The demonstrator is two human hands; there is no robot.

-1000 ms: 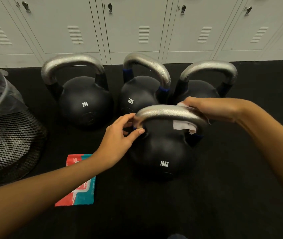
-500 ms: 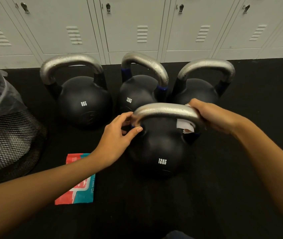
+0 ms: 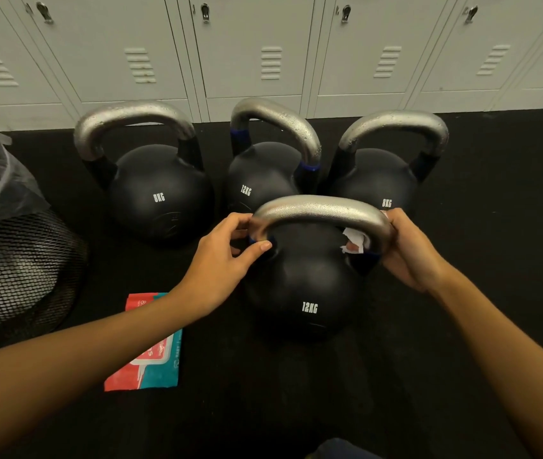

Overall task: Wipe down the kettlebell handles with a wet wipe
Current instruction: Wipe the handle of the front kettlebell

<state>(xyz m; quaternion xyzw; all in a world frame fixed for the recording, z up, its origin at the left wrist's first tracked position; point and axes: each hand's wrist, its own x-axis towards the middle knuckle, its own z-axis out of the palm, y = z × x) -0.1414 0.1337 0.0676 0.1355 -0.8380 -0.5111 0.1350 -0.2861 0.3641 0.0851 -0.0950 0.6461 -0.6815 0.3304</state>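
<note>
Several black kettlebells stand on the dark floor. The nearest one, marked 12KG (image 3: 303, 286), has a silver handle (image 3: 319, 210). My left hand (image 3: 227, 263) grips the left end of that handle. My right hand (image 3: 409, 253) wraps a white wet wipe (image 3: 356, 241) around the handle's right corner, low on the bend. Behind stand an 8KG kettlebell (image 3: 159, 193) on the left, a 12KG kettlebell (image 3: 263, 180) in the middle and an 8KG kettlebell (image 3: 376, 180) on the right, all with droplets on their silver handles.
A red and teal wet wipe pack (image 3: 150, 356) lies flat on the floor under my left forearm. A black mesh bin with a plastic liner (image 3: 15, 260) stands at the left. Grey lockers (image 3: 263, 51) line the back.
My right hand has slid with the wipe from the top right of the handle down round its right corner. My left hand has kept its grip on the left end.
</note>
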